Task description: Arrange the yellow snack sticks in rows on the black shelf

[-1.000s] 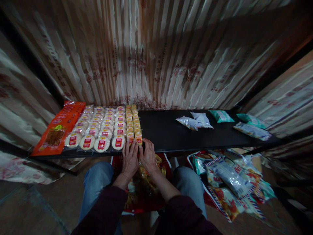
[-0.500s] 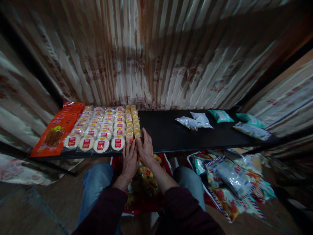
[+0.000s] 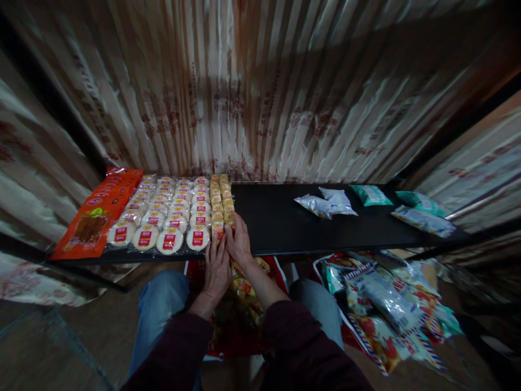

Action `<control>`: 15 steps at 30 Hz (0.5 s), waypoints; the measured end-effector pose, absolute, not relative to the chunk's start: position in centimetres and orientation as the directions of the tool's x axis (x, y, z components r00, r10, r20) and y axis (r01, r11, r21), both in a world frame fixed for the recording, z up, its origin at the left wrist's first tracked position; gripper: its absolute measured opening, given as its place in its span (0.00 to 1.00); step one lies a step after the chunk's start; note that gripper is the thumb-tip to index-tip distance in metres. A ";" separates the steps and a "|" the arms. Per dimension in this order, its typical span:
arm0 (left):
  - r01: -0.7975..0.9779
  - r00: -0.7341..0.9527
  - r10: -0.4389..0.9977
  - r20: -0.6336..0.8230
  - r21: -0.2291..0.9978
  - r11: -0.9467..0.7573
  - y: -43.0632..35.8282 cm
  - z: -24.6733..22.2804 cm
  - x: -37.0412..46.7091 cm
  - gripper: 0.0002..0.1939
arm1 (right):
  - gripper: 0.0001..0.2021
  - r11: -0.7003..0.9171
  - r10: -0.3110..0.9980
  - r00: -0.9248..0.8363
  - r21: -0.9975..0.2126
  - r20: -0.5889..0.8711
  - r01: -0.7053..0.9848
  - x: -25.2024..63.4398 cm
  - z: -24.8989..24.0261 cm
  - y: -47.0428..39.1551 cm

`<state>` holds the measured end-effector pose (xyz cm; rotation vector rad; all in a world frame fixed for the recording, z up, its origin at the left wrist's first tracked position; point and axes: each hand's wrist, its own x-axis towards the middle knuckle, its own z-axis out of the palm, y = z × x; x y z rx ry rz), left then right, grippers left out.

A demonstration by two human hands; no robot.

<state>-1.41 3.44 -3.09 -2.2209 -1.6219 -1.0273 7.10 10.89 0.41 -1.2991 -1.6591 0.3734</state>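
Rice crackers [image 3: 170,240] and yellow packets [image 3: 217,208] line the shelf [image 3: 280,228] in rows; golden packs [image 3: 246,290] remain below. Left hand [image 3: 217,268] and right hand [image 3: 240,243] touch yellow packets, grip unclear.

I log a pleated beige curtain [image 3: 256,70] with reddish print behind. Far left: a flat orange plastic pouch [image 3: 100,209]. Right of centre, two touching silvery-blue pillow-shaped bags [image 3: 325,206].

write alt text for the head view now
Left hand and right hand at the front ends of yellow snack rows on a black shelf; left of these, white crackers and an orange packet; farther right, puffy bags.
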 end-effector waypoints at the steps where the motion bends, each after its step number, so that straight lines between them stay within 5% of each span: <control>1: 0.896 0.155 0.760 0.631 0.235 -0.378 3.4 -3.1 -1.4 0.31 | 0.23 0.381 0.873 0.033 -0.723 0.487 0.577 7.1 0.4 10.9; 15: 0.854 0.102 0.715 0.692 0.308 -0.420 3.4 -4.2 -1.2 0.40 | 0.31 0.324 0.901 0.043 -0.736 0.432 0.595 7.2 -0.2 11.4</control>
